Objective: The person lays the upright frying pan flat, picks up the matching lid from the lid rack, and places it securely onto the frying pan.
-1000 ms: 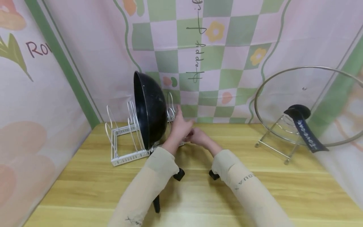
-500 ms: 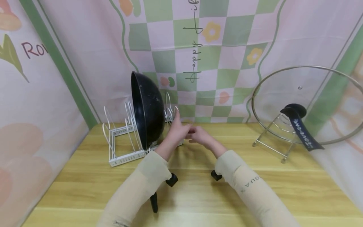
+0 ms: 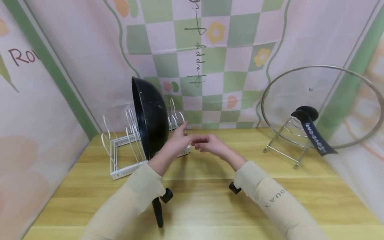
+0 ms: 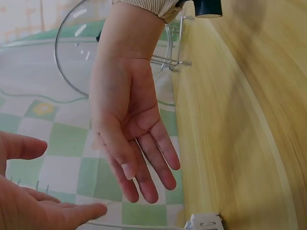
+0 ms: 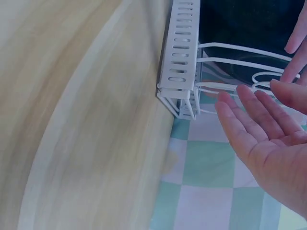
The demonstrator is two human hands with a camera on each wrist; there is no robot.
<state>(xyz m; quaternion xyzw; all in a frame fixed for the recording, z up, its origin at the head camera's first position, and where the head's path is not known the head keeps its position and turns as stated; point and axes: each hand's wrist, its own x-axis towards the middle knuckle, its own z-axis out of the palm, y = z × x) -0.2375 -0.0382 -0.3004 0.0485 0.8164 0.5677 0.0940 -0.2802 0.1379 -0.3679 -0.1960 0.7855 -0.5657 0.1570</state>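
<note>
Left hand: the left hand [image 3: 177,141] hovers over the bench just right of the rack; fingers [image 4: 72,213] straight and relaxed, nothing held.
Right hand: the right hand [image 3: 210,145] meets it fingertip to fingertip, whether touching cannot be told; palm open in the left wrist view, fingers [image 4: 144,167] straight and slightly spread, nothing held.
Pan: the black pan [image 3: 150,116] stands on edge in the rack, at 10 o'clock from the hands, bowl opening to the left; its black handle [image 3: 157,211] runs toward the near edge of the bench, under the left sleeve.
Rack: the white wire rack [image 3: 120,163] sits at the far left of the bench; its slotted base and wire loops lie just beside the right fingertips in the right wrist view [image 5: 180,57].
Lid: the glass lid [image 3: 321,106] with metal rim and black knob leans upright on a metal wire stand [image 3: 285,146], at 2 o'clock from the hands, well apart from them.
Bench: the bench [image 3: 210,206] is pale wood with lengthwise grain in yellow bands.
Room: a cloth backdrop [image 3: 234,50] hangs behind and to both sides, pink with a green-and-pink check panel, flower prints and script lettering.
</note>
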